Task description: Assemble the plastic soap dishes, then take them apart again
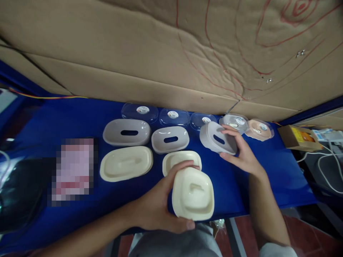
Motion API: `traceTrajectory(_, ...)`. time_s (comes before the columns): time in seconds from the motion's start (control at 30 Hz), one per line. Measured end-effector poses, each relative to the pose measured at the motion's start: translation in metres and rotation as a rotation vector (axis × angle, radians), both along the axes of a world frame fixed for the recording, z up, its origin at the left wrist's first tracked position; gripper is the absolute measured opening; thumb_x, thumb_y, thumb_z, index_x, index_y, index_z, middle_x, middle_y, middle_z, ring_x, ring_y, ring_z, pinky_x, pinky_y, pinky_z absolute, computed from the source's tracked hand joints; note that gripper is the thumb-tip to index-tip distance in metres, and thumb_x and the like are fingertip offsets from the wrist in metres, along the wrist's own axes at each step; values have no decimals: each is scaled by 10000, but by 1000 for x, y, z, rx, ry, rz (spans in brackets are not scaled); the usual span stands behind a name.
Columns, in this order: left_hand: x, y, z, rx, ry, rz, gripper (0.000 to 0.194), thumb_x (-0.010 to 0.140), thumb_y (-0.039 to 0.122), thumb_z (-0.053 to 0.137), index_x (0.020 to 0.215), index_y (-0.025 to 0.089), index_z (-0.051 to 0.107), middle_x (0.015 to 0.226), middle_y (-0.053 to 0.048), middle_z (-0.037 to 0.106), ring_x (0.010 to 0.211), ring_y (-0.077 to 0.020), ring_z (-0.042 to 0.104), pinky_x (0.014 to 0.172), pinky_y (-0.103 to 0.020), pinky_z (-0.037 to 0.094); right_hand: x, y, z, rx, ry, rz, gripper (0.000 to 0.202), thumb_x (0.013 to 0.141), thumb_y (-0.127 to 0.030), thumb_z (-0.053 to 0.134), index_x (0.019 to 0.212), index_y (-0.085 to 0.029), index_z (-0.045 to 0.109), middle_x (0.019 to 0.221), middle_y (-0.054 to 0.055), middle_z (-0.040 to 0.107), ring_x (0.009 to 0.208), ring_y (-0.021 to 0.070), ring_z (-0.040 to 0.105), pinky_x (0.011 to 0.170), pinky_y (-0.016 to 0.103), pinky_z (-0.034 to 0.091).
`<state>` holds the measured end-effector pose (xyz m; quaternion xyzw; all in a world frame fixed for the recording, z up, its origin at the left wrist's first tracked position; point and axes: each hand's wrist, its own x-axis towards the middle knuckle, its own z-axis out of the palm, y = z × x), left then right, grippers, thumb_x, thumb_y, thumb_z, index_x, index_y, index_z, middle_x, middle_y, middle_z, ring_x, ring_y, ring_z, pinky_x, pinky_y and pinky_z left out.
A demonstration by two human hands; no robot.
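Observation:
My left hand (157, 207) grips a small cream plastic tray (193, 210) with a raised strip in its middle, fingers and thumb on opposite edges. It is tilted towards me above the table's front edge. In my right hand (245, 155) is a grey basin with an oval slot (209, 137), tilted over the table. Two more grey slotted basins, a large one (111, 134) and a smaller one (158, 141), rest to its left. Before them lie a large cream tray (112, 166) and a smaller cream tray (184, 156), the latter partly hidden by my left hand.
Several clear lids (155, 114) with round labels line the back of the blue table (80, 125). Right of them sit a grey lidded container (227, 121) and a peach lidded one (258, 134). A cardboard box (297, 139), white cables and a cardboard wall (134, 53) border the table.

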<state>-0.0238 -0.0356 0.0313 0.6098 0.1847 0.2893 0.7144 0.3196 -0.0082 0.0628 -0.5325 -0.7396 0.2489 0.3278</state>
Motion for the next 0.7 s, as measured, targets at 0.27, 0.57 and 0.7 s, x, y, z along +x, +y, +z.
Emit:
traceTrajectory(0.27, 4, -2, -10, 544, 86, -110, 1303, 645, 415, 992, 1681, 381, 202, 1630, -135, 521, 1565, -446, 446, 1362, -693, 41, 17, 11, -19, -54, -407, 43, 561, 931, -421, 782, 1448, -340, 579, 1702, 112, 480, 1603, 404, 414, 1259, 725, 334)
traceTrajectory(0.57, -18, 34, 15, 621, 206, 459, 1059, 765, 448, 933, 1618, 360, 312, 1552, -131, 561, 1539, -446, 462, 1338, -742, -3, -15, 13, -37, -34, -343, 134, 574, 1025, -339, 687, 1580, -346, 540, 1839, 71, 222, 1715, 357, 135, 1342, 712, 221)
traceTrajectory(0.7, -58, 80, 17, 539, 190, 978, 1046, 664, 553, 1002, 1489, 262, 428, 1535, -150, 511, 1395, -401, 596, 1187, -655, 474, -19, 10, -36, 18, -417, 94, 596, 1045, -370, 671, 1616, -371, 501, 1854, 62, 153, 1717, 381, 80, 1335, 751, 145)
